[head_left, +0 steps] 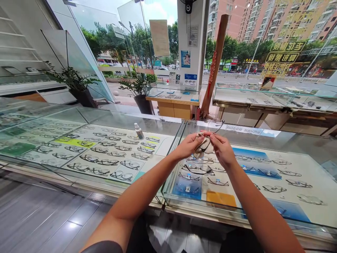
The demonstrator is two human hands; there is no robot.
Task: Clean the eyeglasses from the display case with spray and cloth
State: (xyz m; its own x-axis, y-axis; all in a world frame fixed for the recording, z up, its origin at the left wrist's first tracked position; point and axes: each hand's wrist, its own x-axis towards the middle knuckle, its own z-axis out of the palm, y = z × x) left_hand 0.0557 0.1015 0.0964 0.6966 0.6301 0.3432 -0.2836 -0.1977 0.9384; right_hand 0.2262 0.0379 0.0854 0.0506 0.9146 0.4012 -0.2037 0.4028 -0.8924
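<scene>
Above the glass showcase, my left hand point(188, 144) is closed on a crumpled beige cloth point(204, 149). My right hand point(221, 147) is close beside it, with its fingers pinched on a pair of thin dark-framed eyeglasses point(218, 123). Part of the frame sticks up beyond my fingertips, and the cloth hides some of the rest. Both hands meet around the cloth and the frame. Left of my hands, a small white spray bottle point(138, 131) stands upright on the showcase.
Several rows of eyeglasses point(116, 153) lie inside the left showcase, and more frames point(274, 189) fill the right one. A metal-edged joint point(176, 140) divides the two cases. Beyond stand a potted plant point(141, 102), a wooden post point(214, 66) and another display counter point(173, 109).
</scene>
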